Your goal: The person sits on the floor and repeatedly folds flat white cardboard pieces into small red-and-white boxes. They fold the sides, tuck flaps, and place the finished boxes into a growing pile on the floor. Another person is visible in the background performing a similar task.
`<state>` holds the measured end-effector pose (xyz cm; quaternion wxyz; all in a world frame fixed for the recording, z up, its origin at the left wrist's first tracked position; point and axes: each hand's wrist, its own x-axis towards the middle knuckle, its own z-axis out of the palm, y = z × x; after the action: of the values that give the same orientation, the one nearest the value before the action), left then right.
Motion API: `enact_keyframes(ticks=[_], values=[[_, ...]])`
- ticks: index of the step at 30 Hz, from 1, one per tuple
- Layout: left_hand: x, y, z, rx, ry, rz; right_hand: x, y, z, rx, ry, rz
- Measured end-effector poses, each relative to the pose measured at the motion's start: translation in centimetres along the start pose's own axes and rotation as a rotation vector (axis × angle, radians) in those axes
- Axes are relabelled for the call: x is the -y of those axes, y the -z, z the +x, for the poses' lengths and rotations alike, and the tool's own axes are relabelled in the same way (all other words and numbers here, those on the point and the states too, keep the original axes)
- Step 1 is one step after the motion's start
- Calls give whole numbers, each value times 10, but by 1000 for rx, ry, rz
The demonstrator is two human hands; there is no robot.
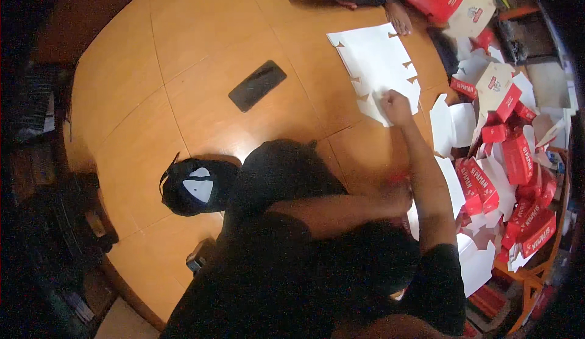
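I saw the right hand [397, 109] fisted on the white card [375, 59], toward the floor's [207, 46] right edge; the blurred left hand's [400, 196] grip I couldn't tell. Hard pressing, I judged, might crease the card.

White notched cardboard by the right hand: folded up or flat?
Flat: the white cardboard shows a broad face, no raised walls.

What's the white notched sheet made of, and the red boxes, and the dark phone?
The white sheet looks like smooth, matte paperboard: it lies flat with crisply cut notches. The red boxes seem to be folded card, maybe lightly coated: sharp creases, red outside, white inside. The dark phone is probably glass or plastic; its flat, smooth face doesn't settle which.
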<state>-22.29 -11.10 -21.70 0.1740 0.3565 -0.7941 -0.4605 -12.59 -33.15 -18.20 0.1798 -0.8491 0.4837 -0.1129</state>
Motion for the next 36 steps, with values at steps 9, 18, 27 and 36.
enact_keyframes(ticks=[9,18,27,36], values=[[-23,216,-48,-1432,223,-598,33,154,-27,-175,-66,589],[-72,271,-97,-945,-271,-769,138,233,-119,124,-196,1008],[-103,276,-122,-622,-351,-908,149,257,-147,94,-130,869],[-113,283,-131,-534,-459,-1055,168,278,-152,72,-9,733]])
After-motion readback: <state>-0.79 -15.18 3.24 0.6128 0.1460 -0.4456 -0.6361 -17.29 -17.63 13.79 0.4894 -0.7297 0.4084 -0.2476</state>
